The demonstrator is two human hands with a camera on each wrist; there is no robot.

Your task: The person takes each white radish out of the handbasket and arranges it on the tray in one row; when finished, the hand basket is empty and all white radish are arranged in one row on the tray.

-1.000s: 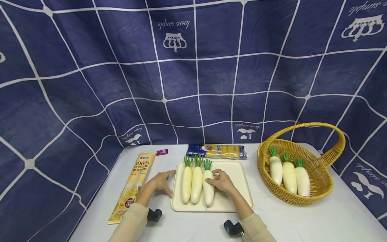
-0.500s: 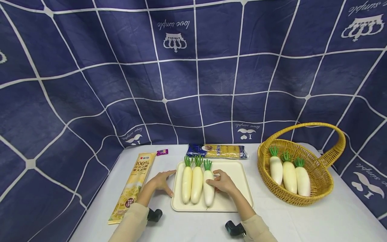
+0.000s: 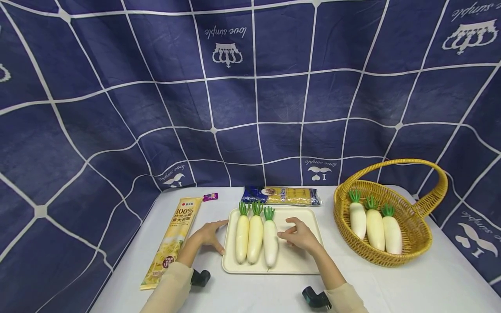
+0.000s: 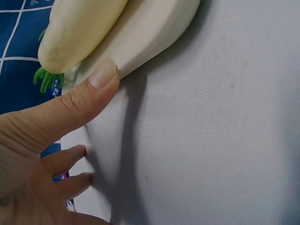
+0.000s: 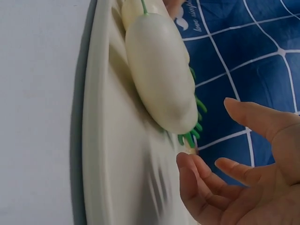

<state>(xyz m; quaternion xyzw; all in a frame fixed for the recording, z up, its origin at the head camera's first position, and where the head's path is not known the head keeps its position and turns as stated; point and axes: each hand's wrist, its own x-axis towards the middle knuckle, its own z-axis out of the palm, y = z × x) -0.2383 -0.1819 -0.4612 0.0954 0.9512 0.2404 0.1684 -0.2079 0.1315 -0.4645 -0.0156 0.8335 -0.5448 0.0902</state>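
Observation:
Three white radishes with green tops lie side by side on a cream tray (image 3: 305,266): a left radish (image 3: 242,239), a middle radish (image 3: 255,239) and a right radish (image 3: 270,243). My left hand (image 3: 207,236) is at the tray's left edge, its thumb (image 4: 89,91) touching the rim and its other fingers spread. Just right of the right radish, my right hand (image 3: 300,235) hovers over the tray with nothing in it. In the right wrist view a gap shows between its loosely bent fingers (image 5: 187,180) and that radish (image 5: 161,75).
A wicker basket (image 3: 422,239) with a tall handle holds three more radishes (image 3: 375,228) on the right. A yellow noodle packet (image 3: 172,243) lies at the left, a small purple packet (image 3: 210,197) behind it. Behind the tray is a blue and yellow pasta bag (image 3: 282,195).
My right hand has let go of the right radish and drawn off to the right. The radish stays on the tray. My left hand has kept its place at the tray's edge.

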